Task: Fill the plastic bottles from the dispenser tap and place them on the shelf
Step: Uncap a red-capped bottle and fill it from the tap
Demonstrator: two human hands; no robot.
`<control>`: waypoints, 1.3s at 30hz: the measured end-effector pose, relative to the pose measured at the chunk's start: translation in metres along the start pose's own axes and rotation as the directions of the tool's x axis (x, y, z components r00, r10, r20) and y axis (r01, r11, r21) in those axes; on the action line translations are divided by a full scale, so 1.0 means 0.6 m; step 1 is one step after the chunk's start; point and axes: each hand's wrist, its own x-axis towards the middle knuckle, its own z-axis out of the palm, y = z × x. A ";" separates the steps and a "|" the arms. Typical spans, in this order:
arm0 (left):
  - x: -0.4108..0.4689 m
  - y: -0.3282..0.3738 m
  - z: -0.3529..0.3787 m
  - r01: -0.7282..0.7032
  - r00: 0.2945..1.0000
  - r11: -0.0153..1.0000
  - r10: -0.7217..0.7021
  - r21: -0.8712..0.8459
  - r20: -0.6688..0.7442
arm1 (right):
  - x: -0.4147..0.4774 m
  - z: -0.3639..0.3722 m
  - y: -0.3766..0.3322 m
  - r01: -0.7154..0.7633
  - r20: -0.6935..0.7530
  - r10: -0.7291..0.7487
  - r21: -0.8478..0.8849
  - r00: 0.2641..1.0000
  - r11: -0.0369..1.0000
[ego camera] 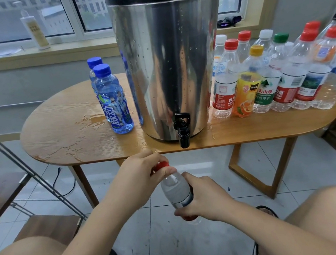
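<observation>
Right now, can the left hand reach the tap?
Probably yes: the tap overhangs the table just above the left hand with nothing between. But that hand grips the red cap on the bottle, so it must let go first.

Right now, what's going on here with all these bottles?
A seated person holds a clear bottle low in front of the tap: the right hand grips its body, the left hand pinches its red cap. Two blue bottles stand left of the dispenser, many capped bottles right of it, on a wet table.
</observation>
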 end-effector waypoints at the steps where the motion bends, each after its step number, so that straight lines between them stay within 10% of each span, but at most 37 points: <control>1: 0.000 0.000 0.001 -0.012 1.000 1.000 0.012 -0.023 0.003 | 0.000 -0.002 0.000 -0.004 -0.002 0.004 -0.005 1.000 1.000; 14: -0.018 -0.019 -0.004 0.133 0.983 0.889 -0.173 -0.438 -0.052 | -0.008 -0.021 -0.006 -0.005 -0.041 0.011 0.141 0.999 0.990; 23: -0.055 -0.026 0.044 0.377 0.922 0.768 -0.263 -0.517 0.283 | -0.019 -0.029 -0.035 0.025 -0.086 -0.011 0.168 0.996 0.986; 39: -0.030 -0.013 -0.037 0.222 0.965 0.842 -0.262 -0.492 -0.013 | -0.041 -0.168 -0.024 0.065 -0.016 -0.063 0.128 0.998 0.990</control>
